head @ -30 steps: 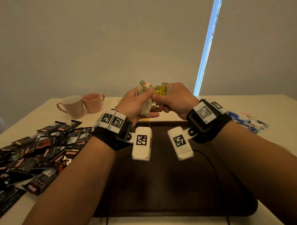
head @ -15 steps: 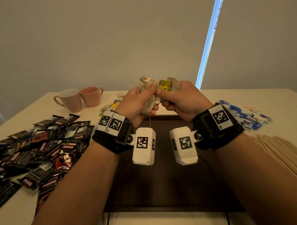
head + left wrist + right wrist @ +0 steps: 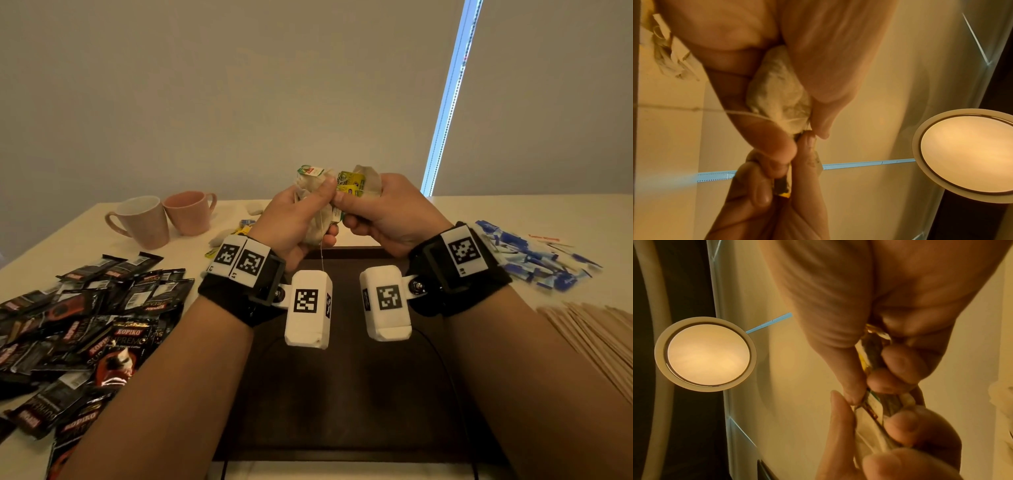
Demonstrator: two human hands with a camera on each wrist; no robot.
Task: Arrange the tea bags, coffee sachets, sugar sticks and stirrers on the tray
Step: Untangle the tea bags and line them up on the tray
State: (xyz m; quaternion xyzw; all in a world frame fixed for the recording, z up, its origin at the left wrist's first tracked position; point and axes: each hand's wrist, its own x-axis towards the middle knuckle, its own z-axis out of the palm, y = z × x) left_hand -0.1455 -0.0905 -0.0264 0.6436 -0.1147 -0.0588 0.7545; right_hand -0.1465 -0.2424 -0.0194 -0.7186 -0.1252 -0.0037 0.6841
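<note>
While both hands are raised above the far edge of the dark tray [image 3: 342, 394], the left hand [image 3: 294, 219] curls its grip round a bunch of pale tea bags [image 3: 317, 192], a string dangling below. The right hand [image 3: 383, 212] pinches the yellow-tagged tea bags [image 3: 356, 181] touching that bunch. On the bench [image 3: 513, 212], coffee sachets [image 3: 89, 325] lie left, blue sugar sticks [image 3: 527, 253] and wooden stirrers [image 3: 596, 332] right, two pink mugs [image 3: 164, 219] behind.
</note>
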